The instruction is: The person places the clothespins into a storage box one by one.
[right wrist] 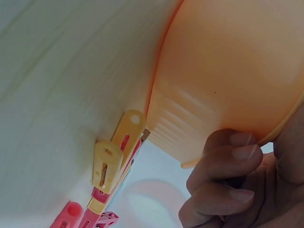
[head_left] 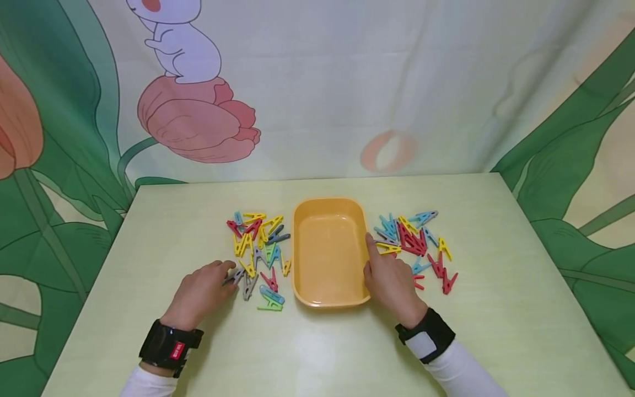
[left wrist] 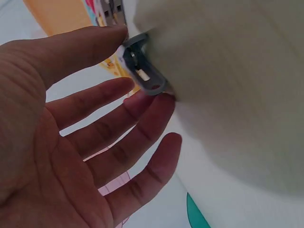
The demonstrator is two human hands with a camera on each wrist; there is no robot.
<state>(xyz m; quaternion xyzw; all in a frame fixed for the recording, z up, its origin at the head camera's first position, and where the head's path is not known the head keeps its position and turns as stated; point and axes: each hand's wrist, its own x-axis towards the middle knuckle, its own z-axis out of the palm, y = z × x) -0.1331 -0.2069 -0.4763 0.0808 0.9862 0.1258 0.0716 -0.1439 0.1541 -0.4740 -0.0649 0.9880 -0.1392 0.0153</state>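
My left hand is at the near left edge of a pile of clothespins, beside a grey clothespin. In the left wrist view, the thumb and loosely bent fingers surround this grey clothespin, fingertips right at its ends. An orange-yellow plastic tray stands mid-table. My right hand holds its right side, thumb at the rim. From the right wrist, curled fingers are seen against the tray's outer wall.
Red, yellow, blue, green and grey clothespins lie left of the tray. Another pile, mostly red, blue and yellow clothespins, lies to its right, partly behind the right hand. A printed curtain hangs behind the pale table.
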